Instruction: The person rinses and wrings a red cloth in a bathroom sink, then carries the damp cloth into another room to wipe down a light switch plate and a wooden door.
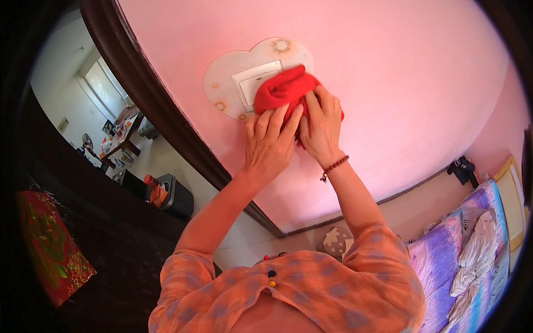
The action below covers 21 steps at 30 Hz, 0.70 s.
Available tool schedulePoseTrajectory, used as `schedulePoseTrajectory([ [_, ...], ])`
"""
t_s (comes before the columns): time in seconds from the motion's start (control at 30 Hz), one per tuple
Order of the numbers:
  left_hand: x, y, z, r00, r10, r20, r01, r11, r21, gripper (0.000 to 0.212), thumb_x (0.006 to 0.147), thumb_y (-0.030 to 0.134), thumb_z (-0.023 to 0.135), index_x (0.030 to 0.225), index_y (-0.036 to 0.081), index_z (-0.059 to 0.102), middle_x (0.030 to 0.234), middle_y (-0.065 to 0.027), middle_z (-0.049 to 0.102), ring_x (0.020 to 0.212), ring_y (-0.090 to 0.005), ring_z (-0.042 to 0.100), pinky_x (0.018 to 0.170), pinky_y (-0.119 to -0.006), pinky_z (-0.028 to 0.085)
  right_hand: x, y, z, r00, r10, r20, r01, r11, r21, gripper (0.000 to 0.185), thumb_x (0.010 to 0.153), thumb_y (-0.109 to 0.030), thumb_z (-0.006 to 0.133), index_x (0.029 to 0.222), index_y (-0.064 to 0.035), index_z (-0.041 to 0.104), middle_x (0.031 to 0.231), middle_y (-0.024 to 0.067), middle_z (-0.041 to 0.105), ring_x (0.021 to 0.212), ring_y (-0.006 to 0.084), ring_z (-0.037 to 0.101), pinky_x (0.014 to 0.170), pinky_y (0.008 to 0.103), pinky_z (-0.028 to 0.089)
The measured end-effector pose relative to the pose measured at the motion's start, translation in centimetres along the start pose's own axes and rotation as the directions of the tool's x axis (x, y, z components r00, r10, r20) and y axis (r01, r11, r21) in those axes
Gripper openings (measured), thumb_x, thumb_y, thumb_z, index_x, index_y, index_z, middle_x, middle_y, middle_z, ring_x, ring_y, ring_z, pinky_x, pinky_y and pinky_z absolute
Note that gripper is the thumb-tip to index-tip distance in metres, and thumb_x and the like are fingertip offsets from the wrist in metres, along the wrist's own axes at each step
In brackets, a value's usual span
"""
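A bunched red cloth [285, 89] lies against a white wall switch [251, 89] and covers its right part. Around the switch is a pale cloud-shaped surround [220, 77] with brown sunburst marks, fixed to the pink wall [395, 83]. My right hand [322, 120], a beaded bracelet at its wrist, grips the cloth from the right, some fingers hidden in its folds. My left hand [270, 139] has its fingertips on the cloth's lower left edge, beside the switch's lower corner. Whether those fingers pinch the fabric is hard to see.
A dark wooden door frame [166, 106] runs left of the switch. Through the doorway stand a black bin [181, 197] and a cluttered table [125, 135]. At the lower right is a bed with a purple-blue cover [437, 266]; a strawberry-patterned item [335, 241] sits by the wall.
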State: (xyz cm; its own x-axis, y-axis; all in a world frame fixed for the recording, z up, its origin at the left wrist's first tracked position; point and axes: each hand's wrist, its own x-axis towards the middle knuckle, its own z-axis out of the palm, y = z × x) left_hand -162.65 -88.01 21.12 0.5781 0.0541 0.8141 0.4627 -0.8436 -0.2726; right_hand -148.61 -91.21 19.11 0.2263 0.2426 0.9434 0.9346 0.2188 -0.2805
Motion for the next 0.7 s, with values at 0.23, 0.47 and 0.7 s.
schedulePoseTrajectory([
  [0.23,5.0,-0.9,-1.5,0.995,0.009,-0.104,-0.007,1.000,0.015,0.057,0.074,0.010,0.065,0.130,0.015,0.054,0.140,-0.0109,0.041,0.122,-0.0273,0.039,0.101,-0.044,0.028,6.5,0.2,-0.9,0.983,-0.142,-0.113,0.135,0.989,-0.068,0.040,0.074,-0.002,0.059,0.114,-0.0046,0.058,0.117,0.0098,0.053,0.099,0.0293,0.048,0.083,0.0396,0.040],
  [0.47,0.8,-0.5,1.2,0.996,0.075,-0.042,-0.077,0.996,-0.050,0.042,0.079,0.005,0.056,0.120,0.008,0.059,0.131,-0.0090,0.048,0.120,-0.0250,0.041,0.103,-0.047,0.031,1.4,0.8,-0.3,0.995,-0.063,-0.073,0.061,0.998,-0.025,0.038,0.073,-0.003,0.059,0.112,-0.0046,0.060,0.115,0.0098,0.053,0.097,0.0286,0.049,0.081,0.0400,0.039],
  [0.7,3.5,-3.6,-4.3,0.978,-0.076,-0.193,0.077,0.997,-0.002,0.059,0.065,-0.005,0.062,0.121,0.011,0.059,0.130,-0.0110,0.049,0.115,-0.0321,0.044,0.100,-0.042,0.035,7.9,-5.2,-0.5,0.974,-0.226,0.005,0.225,0.968,-0.111,0.036,0.071,-0.005,0.058,0.106,-0.0055,0.062,0.108,0.0062,0.056,0.096,0.0258,0.052,0.075,0.0385,0.041],
])
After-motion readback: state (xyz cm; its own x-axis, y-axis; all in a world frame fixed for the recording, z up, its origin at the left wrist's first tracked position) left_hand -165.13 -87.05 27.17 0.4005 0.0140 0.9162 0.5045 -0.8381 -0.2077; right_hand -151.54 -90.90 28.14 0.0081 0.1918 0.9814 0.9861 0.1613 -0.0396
